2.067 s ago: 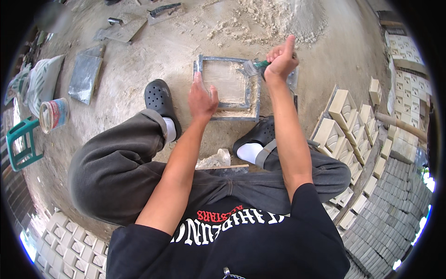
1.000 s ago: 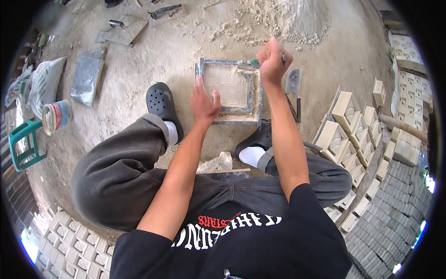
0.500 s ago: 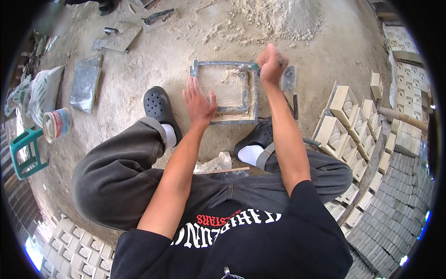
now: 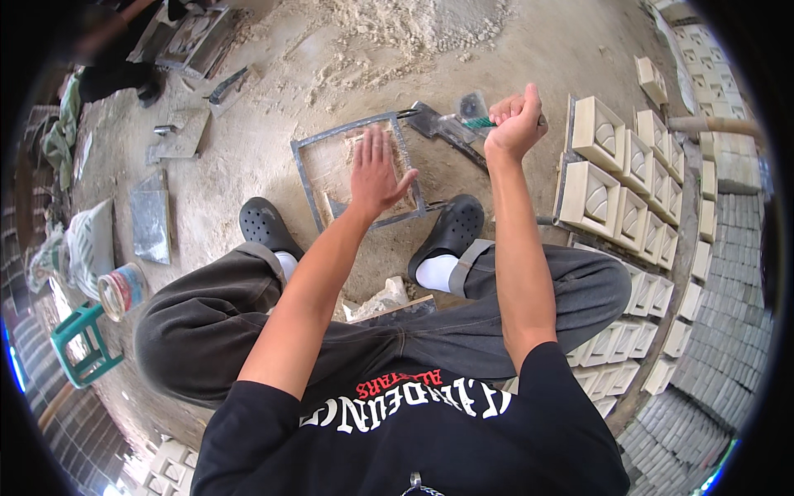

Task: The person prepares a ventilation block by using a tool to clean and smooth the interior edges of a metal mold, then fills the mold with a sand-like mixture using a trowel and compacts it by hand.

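Over the grey frame (image 4: 343, 130), the left hand (image 4: 379, 178) spreads wide while the right hand (image 4: 516, 128) grips a green-handled brush (image 4: 479, 123).

Powder heap (image 4: 438, 25) cropped, co-worker (image 4: 116, 78) cut off; green handle (image 4: 479, 122) part-hidden (by right hand (image 4: 514, 128))

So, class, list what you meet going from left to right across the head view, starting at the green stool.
Green stool, dark slab, left clog, left hand, green-handled tool, right hand, cream blocks.
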A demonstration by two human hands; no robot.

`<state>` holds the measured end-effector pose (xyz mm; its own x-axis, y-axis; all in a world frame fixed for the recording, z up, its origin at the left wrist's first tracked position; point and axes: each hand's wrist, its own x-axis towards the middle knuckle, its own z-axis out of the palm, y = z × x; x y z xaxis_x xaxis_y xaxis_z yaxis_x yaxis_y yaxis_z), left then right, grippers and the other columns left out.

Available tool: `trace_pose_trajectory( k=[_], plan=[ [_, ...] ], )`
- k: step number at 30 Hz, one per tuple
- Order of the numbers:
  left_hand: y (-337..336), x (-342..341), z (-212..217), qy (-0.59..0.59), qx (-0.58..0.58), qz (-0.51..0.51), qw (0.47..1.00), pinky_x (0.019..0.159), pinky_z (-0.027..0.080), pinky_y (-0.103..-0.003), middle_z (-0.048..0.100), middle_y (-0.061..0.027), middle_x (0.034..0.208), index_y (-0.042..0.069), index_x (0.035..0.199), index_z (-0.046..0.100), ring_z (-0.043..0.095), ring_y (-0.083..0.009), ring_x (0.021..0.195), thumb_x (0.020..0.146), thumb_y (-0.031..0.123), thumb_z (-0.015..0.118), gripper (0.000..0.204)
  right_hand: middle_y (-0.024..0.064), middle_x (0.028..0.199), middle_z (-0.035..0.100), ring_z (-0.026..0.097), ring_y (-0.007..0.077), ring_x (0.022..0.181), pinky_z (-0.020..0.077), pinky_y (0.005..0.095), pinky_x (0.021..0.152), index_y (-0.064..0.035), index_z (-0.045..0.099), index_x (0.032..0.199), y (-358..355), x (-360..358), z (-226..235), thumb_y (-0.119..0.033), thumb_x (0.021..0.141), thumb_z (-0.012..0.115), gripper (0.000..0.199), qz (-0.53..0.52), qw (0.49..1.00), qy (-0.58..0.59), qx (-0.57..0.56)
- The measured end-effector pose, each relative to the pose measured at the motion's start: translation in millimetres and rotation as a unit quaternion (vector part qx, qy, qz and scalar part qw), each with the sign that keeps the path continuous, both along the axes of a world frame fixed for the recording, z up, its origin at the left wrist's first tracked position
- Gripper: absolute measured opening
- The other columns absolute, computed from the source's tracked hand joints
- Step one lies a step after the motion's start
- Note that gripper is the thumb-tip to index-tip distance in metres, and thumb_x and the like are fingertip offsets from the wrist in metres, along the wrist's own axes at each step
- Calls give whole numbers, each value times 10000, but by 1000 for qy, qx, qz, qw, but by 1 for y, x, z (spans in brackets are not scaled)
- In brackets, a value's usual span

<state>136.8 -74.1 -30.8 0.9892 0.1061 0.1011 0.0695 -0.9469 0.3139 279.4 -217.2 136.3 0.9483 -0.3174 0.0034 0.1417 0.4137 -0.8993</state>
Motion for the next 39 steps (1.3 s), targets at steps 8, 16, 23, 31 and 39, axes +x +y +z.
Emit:
trace_pose_trajectory(
  k=[8, 16, 23, 31, 39],
  plan=[
    [-39, -18, 7, -4, -19, 24, 1000, 1205, 102, -517, 194, -306, 1572, -120, 1488, 227, 120, -446, 1484, 910, 653, 461, 993, -5, 495, 388, 375, 117, 464, 297, 300, 470, -99, 380, 503, -55, -8, -70, -338, 949, 608, 554, -103, 990, 58, -83],
    [14, 1, 10, 97, 34, -4, 995, 1224, 56, -445, 74, -242, 1623, -75, 1534, 117, 32, -344, 1521, 971, 663, 294, 945, 35, 585, 463, 431, 154, 525, 360, 339, 514, -60, 462, 595, -92, -25, -145, -360, 945, 581, 476, -254, 929, 268, -18],
    [44, -34, 10, 90, 98, 77, 988, 1225, 15, -443, 41, -243, 1626, -91, 1528, 94, -9, -333, 1523, 986, 628, 286, 921, 142, 826, 602, 601, 270, 643, 526, 423, 641, 64, 522, 903, -150, -51, -200, -212, 932, 457, 286, -442, 761, 440, 179],
    [-40, -47, 12, 98, 13, -48, 994, 1226, 27, -450, 83, -269, 1614, -102, 1520, 135, 33, -350, 1521, 973, 624, 344, 933, 253, 1247, 569, 646, 403, 1028, 591, 513, 856, 148, 401, 1261, -148, -71, -229, -43, 894, 595, 456, -342, 764, 535, 112],
    [-38, -46, 22, 58, 7, -130, 990, 1217, 98, -472, 201, -261, 1589, -91, 1499, 240, 130, -377, 1503, 937, 648, 423, 946, 271, 1107, 600, 675, 374, 903, 618, 464, 718, 104, 458, 1200, -169, -72, -280, -350, 1015, 386, 497, -175, 757, 598, 194]
  ],
)
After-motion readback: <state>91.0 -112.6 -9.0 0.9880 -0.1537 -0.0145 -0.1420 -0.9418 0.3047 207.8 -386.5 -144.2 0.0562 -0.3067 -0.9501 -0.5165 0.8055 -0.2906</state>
